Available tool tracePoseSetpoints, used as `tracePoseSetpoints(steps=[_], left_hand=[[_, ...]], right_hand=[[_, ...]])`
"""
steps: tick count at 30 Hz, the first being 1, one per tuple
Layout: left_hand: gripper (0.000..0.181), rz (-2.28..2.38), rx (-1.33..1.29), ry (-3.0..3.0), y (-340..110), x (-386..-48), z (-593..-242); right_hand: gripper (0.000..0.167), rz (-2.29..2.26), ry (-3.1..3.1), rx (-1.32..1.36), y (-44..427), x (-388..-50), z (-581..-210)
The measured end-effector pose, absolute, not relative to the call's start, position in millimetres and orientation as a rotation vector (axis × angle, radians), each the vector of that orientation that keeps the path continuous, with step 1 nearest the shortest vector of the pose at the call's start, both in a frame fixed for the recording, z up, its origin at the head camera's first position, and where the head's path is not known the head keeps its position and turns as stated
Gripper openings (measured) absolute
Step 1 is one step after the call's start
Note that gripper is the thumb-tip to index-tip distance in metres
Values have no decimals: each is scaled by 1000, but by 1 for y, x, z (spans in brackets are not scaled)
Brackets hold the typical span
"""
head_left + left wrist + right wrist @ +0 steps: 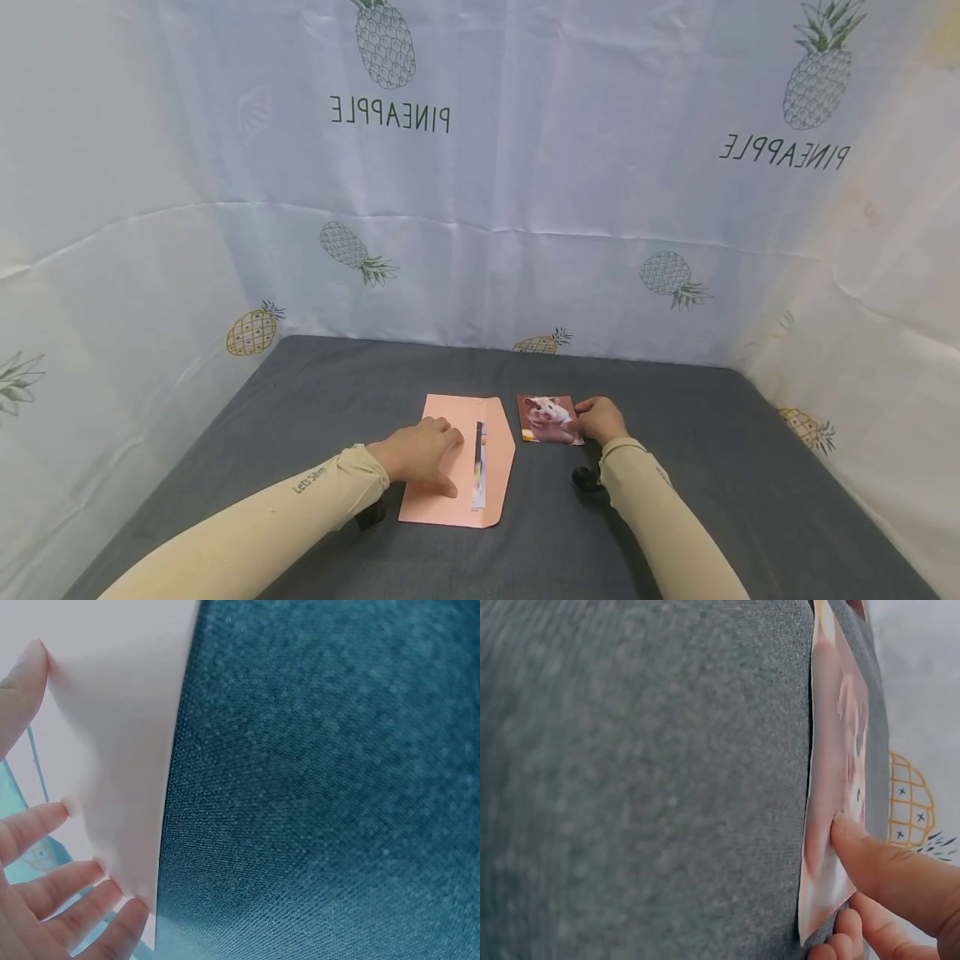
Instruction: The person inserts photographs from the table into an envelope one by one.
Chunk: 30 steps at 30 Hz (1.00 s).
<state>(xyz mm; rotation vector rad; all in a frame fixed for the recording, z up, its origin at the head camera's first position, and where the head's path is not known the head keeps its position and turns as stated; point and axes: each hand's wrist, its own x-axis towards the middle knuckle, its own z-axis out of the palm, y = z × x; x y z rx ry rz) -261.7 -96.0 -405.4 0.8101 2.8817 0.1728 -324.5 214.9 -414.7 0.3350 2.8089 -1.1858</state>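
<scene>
A peach-pink envelope (pixel 438 508) lies on the dark cloth, its pointed flap unfolded toward the right. Strips of printed cards (pixel 480 479) show at its opening. With fingers spread, my left hand (pixel 423 454) rests on the envelope; in the left wrist view its fingertips (pixel 135 907) touch the pale paper (pixel 127 735). To the right, a photo card (pixel 543 412) of a pink-and-white hamster-like animal lies apart from the envelope. My right hand (pixel 602 419) pinches the card's right edge. The right wrist view has the thumb (pixel 870 859) on the picture face and the other fingers at the edge.
Dark grey cloth (pixel 337 375) covers the table. Behind and at both sides hangs a white curtain (pixel 480 167) with pineapple prints. Black wrist-camera parts (pixel 587 479) sit below the right wrist, and a similar black piece (pixel 371 515) below the left.
</scene>
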Motion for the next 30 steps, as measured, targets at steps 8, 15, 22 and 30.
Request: tracePoseSetpoints(steps=[8, 15, 22, 30], left_hand=[[71, 178, 818, 2885, -97, -261, -405], [71, 177, 821, 2892, -96, -258, -404], [72, 182, 812, 2890, -95, -258, -404], [72, 172, 811, 2889, -95, -258, -402]], right_hand=[[35, -1056, 2855, 314, 210, -320, -405], [30, -984, 2897, 295, 209, -319, -403], [27, -1102, 2906, 249, 207, -314, -405], [27, -1410, 2767, 303, 213, -311, -412]])
